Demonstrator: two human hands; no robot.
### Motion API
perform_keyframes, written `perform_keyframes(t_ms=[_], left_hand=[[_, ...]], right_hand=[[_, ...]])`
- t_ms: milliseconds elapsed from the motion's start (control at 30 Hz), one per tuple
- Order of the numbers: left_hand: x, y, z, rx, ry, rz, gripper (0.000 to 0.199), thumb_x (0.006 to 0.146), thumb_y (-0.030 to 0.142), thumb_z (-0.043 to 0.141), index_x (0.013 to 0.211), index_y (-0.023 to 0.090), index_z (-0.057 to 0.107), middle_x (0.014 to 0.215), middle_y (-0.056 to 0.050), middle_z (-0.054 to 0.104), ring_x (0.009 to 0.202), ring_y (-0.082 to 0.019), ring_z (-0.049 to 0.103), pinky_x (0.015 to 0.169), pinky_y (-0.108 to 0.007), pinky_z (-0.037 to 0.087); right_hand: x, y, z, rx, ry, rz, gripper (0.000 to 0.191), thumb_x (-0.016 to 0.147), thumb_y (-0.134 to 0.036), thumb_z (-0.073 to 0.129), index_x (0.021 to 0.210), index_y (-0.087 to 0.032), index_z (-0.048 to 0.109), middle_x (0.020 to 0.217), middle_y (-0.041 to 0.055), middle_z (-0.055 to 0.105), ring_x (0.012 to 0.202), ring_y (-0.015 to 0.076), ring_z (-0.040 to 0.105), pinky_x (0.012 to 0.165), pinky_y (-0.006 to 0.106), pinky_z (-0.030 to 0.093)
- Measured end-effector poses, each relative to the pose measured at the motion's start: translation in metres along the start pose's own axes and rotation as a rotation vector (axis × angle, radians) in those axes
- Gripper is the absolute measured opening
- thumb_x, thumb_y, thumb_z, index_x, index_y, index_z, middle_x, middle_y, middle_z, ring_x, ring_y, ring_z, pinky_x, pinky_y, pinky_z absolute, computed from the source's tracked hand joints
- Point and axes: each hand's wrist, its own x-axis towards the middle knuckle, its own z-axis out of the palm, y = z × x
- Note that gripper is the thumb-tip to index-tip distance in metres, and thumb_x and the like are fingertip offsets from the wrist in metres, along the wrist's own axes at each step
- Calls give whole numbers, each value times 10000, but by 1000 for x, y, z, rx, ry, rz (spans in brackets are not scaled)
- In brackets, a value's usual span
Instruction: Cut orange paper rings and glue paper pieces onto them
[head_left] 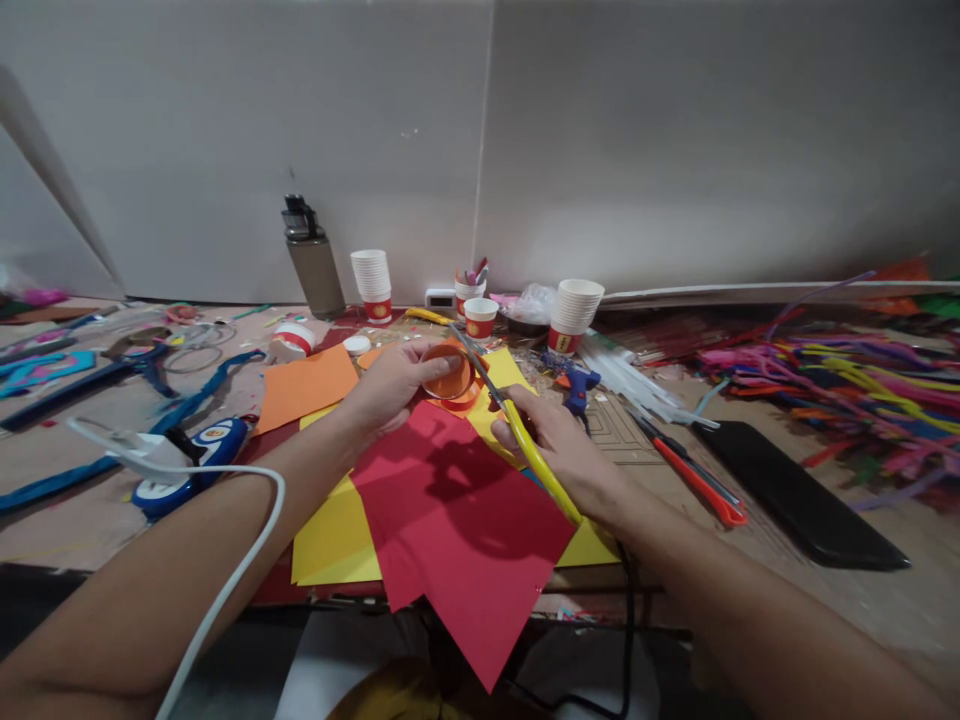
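My left hand (405, 378) pinches a round, curved piece of orange paper (454, 380) between thumb and fingers. In my right hand (551, 430) is a pair of scissors (531, 445) with long yellow handles, its metal blades pointing up and left beside the orange paper. Whether the blades touch the paper I cannot tell. Below both hands lie red paper sheets (457, 500), overhanging the table's front edge. Yellow sheets (334, 540) show beneath them, and an orange sheet (307, 385) lies left of my left hand.
Stacked paper cups (371, 285), a bottle (315, 265) and another cup stack (576, 310) stand at the back. To the right are a blue glue gun (579, 390), a red-handled tool (697, 480), a black phone-like slab (799, 495) and pipe cleaners (840, 390). A white cable (247, 468) crosses my left forearm.
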Motion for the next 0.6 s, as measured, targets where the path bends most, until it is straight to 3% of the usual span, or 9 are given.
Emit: perform_keyframes(t_ms=[300, 600], left_hand=[[1, 4, -3, 65, -34, 6, 156, 663, 199, 749, 807, 140, 758, 853, -67, 727, 794, -173, 651, 826, -314, 466], [3, 2, -9, 83, -40, -3, 221, 682, 238, 771, 880, 140, 769, 820, -63, 727, 732, -141, 630, 744, -267, 463]], right_hand=[[-1, -3, -2, -75, 6, -24, 308, 923, -496, 484, 848, -198, 501, 781, -1, 545, 694, 148, 452, 622, 279, 308], [-2, -1, -2, -61, 7, -23, 349, 909, -535, 504, 884, -189, 544, 795, 15, 572, 707, 159, 474, 624, 282, 325]])
